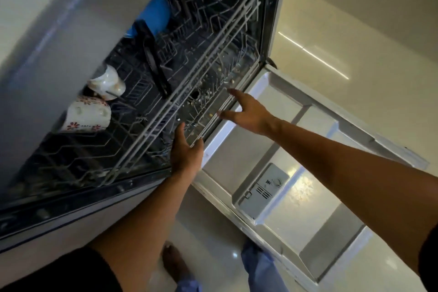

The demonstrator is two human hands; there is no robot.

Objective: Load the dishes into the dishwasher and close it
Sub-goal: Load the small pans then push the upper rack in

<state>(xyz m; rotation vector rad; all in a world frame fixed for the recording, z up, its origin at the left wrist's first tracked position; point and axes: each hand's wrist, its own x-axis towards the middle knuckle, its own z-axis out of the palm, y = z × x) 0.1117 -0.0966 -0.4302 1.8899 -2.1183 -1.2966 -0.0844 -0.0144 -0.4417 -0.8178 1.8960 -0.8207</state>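
At the left edge of the upper rack (132, 125), two white mugs are seen lying on their sides on the wires: a mug with red flower prints (86, 114) nearer the front corner, and a plain white mug (107, 83) just behind it, the two close together or touching. Further along the same rack, a black utensil (154, 59) is laid across the tines, and a blue item (156, 16) is lodged behind it, towards the rear of the tub; what it is cannot be told. The rest of the rack's wires are seen bare. Both racks are observed inside the dishwasher (59, 42), with the lower rack (213, 106) showing beneath and in front of the upper one.

At the front edge of the lower rack, the left hand (186, 152) is placed against the front rail, fingers straight and together, thumb raised; nothing is gripped. To its right, the right hand (248, 112) is held just at the same rail with fingers spread and extended; contact with the wire cannot be confirmed, and nothing is held.

Right of the hands, the dishwasher door (320, 173) is found fully lowered, its inner face upward, with the detergent dispenser (260, 191) set in the panel. Below the door's near edge, a bare foot (174, 263) and a blue trouser leg (258, 268) are noted on the glossy floor (355, 31).
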